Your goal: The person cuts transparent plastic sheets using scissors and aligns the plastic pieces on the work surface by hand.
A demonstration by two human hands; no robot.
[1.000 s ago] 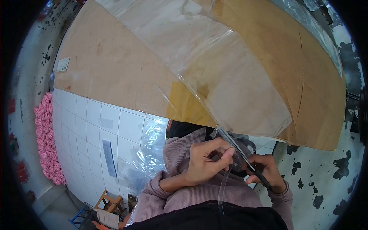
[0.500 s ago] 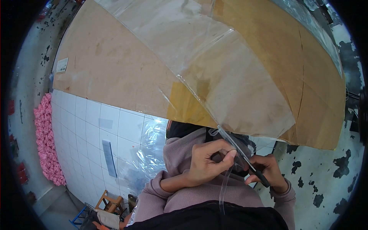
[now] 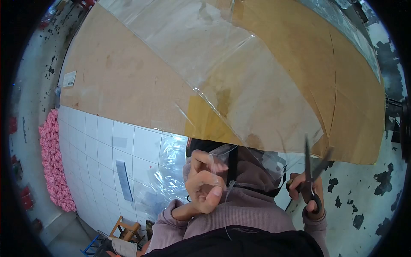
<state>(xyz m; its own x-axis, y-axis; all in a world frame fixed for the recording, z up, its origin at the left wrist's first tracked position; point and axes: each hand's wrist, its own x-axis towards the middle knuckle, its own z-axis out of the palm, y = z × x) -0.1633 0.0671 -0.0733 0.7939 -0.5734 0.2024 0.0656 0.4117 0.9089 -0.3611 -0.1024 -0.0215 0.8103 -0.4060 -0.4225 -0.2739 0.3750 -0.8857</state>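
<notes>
My left hand (image 3: pixel 204 188) is in front of my body, its fingers curled around a clear plastic strip (image 3: pixel 226 207) that hangs down over my lap. The strip is thin and see-through, so its full run is hard to follow. Off to the right, my right hand (image 3: pixel 316 188) grips a pair of dark scissors (image 3: pixel 307 165) by the handles. The scissor blades point up and stand apart. Between the two hands, beyond my lap, lies a cardboard sheet (image 3: pixel 141 81) partly covered by a clear plastic sheet (image 3: pixel 274 94).
White floor tiles (image 3: pixel 145 143) show at the left, with crumpled clear plastic (image 3: pixel 173 165) and a grey strip (image 3: pixel 123 180) on them. A pink textured bundle (image 3: pixel 53 162) runs along the far left. At bottom left is a wooden stool (image 3: pixel 125 229) near another person's leg.
My right hand has moved right with the scissors, whose blades have spread from closed to apart. My left hand has shifted left with the plastic strip, away from the cardboard's edge.
</notes>
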